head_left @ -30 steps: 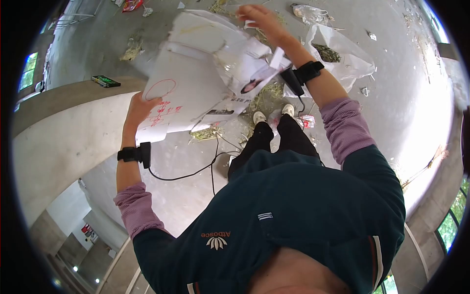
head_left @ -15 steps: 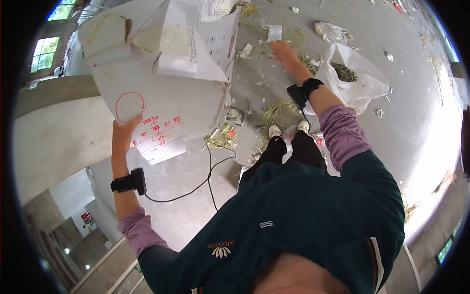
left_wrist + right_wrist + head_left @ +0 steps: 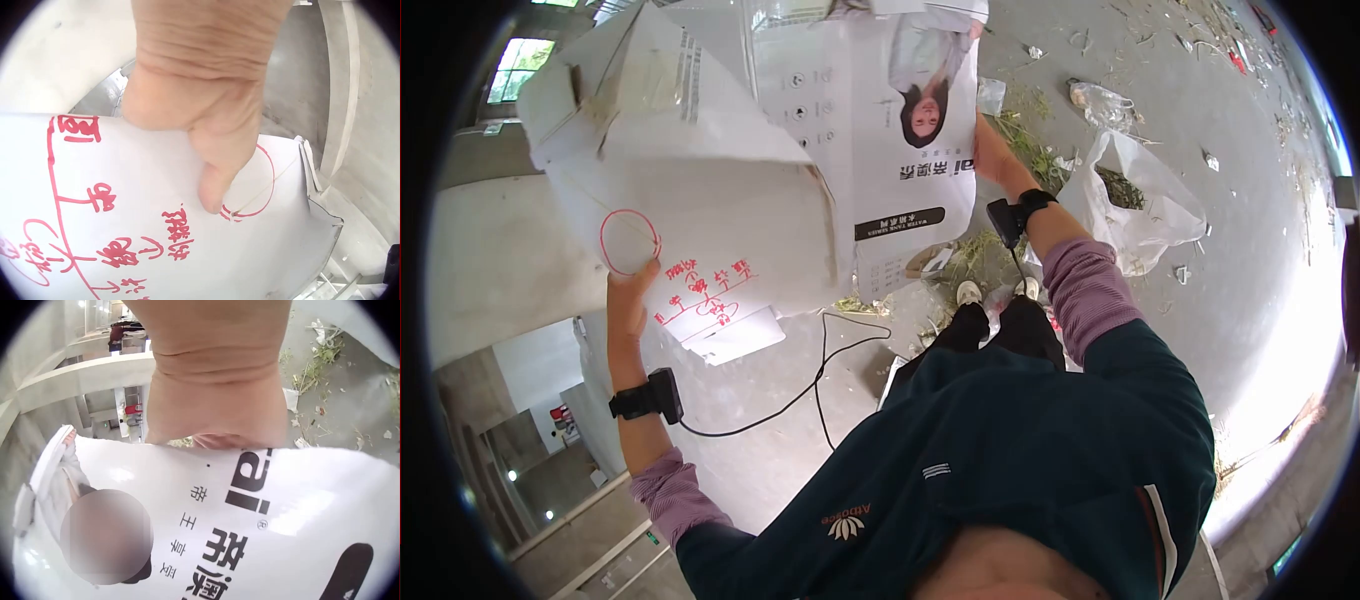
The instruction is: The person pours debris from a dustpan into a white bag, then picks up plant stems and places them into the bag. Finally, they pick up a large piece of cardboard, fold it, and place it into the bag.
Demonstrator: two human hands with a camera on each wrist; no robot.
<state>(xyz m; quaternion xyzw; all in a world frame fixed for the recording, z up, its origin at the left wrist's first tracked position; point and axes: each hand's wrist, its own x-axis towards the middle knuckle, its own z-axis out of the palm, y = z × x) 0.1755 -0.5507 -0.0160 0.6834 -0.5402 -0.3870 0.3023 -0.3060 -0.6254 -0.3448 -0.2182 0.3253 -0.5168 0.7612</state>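
A large white cardboard carton (image 3: 730, 210), unfolded and creased, spans the space before me in the head view. My left hand (image 3: 632, 290) grips its near left edge, the thumb (image 3: 215, 190) lying on the white face beside a red circle and red handwriting. The printed panel (image 3: 905, 200) on the right carries a person's picture and black lettering. At that panel's right edge is my right hand (image 3: 992, 158), its fingers hidden behind the board. In the right wrist view the hand (image 3: 215, 425) passes behind the panel's edge; I cannot tell how the fingers lie.
A white plastic bag (image 3: 1145, 225) with dry plant matter stands open on the floor at right. A clear plastic bag (image 3: 1100, 105) and straw scraps (image 3: 1025, 130) lie nearby. A black cable (image 3: 820, 375) trails below the carton. At left runs a pale curved wall (image 3: 510, 260).
The carton has swung left and opened out, bringing the printed panel into view on the right. My right hand has come from free air to that panel's edge; my left hand kept its grip.
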